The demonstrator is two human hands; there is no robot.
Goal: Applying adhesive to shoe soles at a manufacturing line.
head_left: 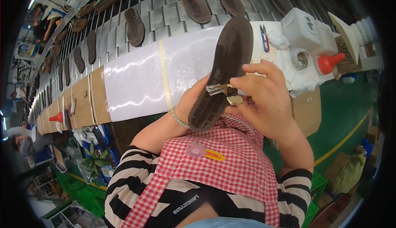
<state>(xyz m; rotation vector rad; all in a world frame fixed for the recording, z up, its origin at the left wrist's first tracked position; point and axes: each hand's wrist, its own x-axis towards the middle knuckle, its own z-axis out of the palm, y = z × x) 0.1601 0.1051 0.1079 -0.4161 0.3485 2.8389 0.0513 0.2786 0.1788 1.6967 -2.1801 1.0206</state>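
Observation:
My left hand [190, 98] holds a dark brown shoe sole [232, 42] tilted upright in front of me. Most of its fingers are hidden behind the sole, and a beaded bracelet circles the wrist. Against the lower half of the sole, my right hand [264, 94] pinches a small brush-like tool [220, 89], silvery toward the sole and brown at the fingers. A cream-coloured piece [234, 100] sits at the same fingertips; whether it belongs to the tool I cannot tell. The right ring and little fingers are partly raised.
A slatted metal conveyor [161, 17] carries several soles [134, 26] and shoes beyond the white-covered table [140, 79]. At right are thread snips [264, 38], white plastic containers [303, 28], a tape roll [300, 59] and a red-nozzled bottle [330, 63]. Another red nozzle [56, 117] stands at left.

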